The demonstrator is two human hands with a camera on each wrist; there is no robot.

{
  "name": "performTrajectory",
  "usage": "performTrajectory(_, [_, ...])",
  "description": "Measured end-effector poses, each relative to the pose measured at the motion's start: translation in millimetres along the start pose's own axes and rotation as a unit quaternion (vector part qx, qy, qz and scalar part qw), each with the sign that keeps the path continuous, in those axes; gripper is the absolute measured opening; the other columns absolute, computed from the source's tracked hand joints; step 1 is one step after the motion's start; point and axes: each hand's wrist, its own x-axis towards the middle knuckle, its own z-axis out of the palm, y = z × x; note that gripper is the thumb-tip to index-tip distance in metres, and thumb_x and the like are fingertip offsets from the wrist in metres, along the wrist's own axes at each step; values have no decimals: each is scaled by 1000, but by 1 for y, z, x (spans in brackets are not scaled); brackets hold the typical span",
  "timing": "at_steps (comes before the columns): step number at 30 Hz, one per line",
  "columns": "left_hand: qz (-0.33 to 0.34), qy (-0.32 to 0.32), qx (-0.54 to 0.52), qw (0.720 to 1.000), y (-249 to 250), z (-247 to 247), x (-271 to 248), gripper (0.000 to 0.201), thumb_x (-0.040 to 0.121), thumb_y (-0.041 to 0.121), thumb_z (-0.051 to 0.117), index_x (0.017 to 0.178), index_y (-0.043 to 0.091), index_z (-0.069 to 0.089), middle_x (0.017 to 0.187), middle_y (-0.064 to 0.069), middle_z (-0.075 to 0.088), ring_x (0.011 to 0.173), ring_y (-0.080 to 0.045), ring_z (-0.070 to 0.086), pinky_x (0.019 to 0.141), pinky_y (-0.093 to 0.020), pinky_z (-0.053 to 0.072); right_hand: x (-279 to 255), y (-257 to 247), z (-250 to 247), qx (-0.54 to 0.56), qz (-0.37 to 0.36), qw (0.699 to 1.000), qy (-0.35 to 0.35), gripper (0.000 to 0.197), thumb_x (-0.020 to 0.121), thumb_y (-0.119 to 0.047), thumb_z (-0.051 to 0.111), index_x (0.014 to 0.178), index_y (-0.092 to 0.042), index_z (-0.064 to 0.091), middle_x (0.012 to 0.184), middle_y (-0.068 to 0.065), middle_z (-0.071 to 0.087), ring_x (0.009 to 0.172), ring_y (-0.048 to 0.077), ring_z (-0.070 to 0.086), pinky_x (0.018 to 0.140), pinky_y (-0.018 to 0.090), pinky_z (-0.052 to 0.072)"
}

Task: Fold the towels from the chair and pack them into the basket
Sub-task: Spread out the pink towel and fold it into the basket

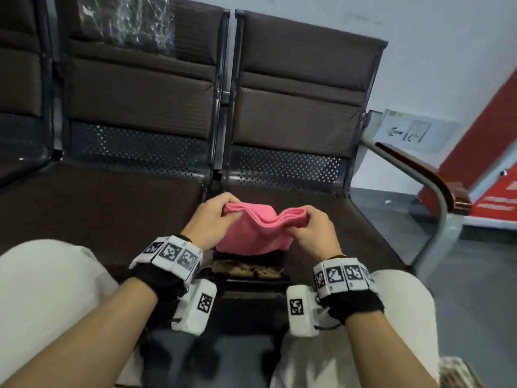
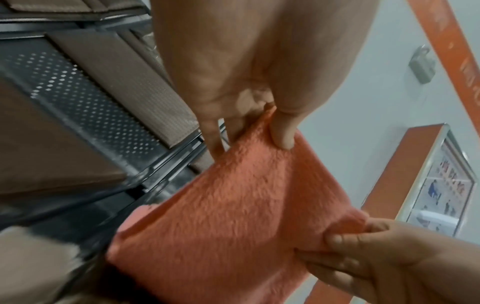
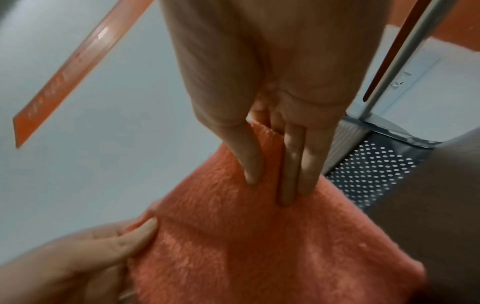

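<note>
A pink towel [image 1: 251, 233], folded into a thick pad, hangs in the air in front of the brown chair seats [image 1: 307, 203]. My left hand [image 1: 223, 217] pinches its upper left corner, thumb on the near side. My right hand [image 1: 300, 222] pinches the upper right corner the same way, and the top edge sags between the two hands. The left wrist view shows my left hand [image 2: 259, 127] on the fleecy towel [image 2: 233, 226], and the right wrist view shows my right hand [image 3: 270, 174] on the towel [image 3: 259, 246]. Just below the towel, a brown patterned cloth [image 1: 249, 271] lies on something dark; I cannot tell whether that is the basket.
A row of brown padded seats with perforated metal backs runs across the view. A wooden-topped metal armrest [image 1: 436, 175] closes the right end. Clear plastic wrap [image 1: 126, 21] lies on the left backrest. My knees in light trousers [image 1: 50, 289] flank the dark thing.
</note>
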Motion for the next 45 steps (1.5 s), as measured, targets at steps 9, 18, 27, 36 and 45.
performTrajectory(9, [-52,-70,3,996,-29,21,3,11,92,21,54,91,11,60,83,-6,65,81,-28,62,74,-37,48,10,13,1,-122,22,991,-48,26,80,-2,54,98,-14,69,100,11,71,102,31,61,78,29,46])
performTrajectory(18, [-89,33,8,995,-65,28,98,15,91,14,53,102,18,63,95,4,61,90,-13,55,78,-22,38,98,24,30,-136,30,989,-56,28,89,-31,60,89,-4,66,88,11,68,90,28,61,75,34,46])
performTrajectory(27, [-165,-14,77,983,-127,48,163,24,88,16,57,111,16,62,109,-6,65,102,-23,60,87,-27,45,165,51,73,-174,81,972,-138,22,85,-28,66,101,-14,62,102,7,67,94,25,64,87,39,53])
performTrajectory(36, [-164,-31,122,978,-120,52,138,61,82,20,64,138,18,41,140,-7,33,129,-26,35,108,-37,31,126,49,57,-229,-160,897,-342,34,73,-45,77,97,-23,68,89,-11,61,82,5,56,77,21,44])
performTrajectory(45, [-14,-249,291,924,-97,60,86,76,69,68,64,130,24,50,127,4,43,121,-15,39,107,-37,34,103,47,61,-372,-214,861,-273,33,83,-15,59,116,-14,56,118,8,57,110,30,56,90,39,46])
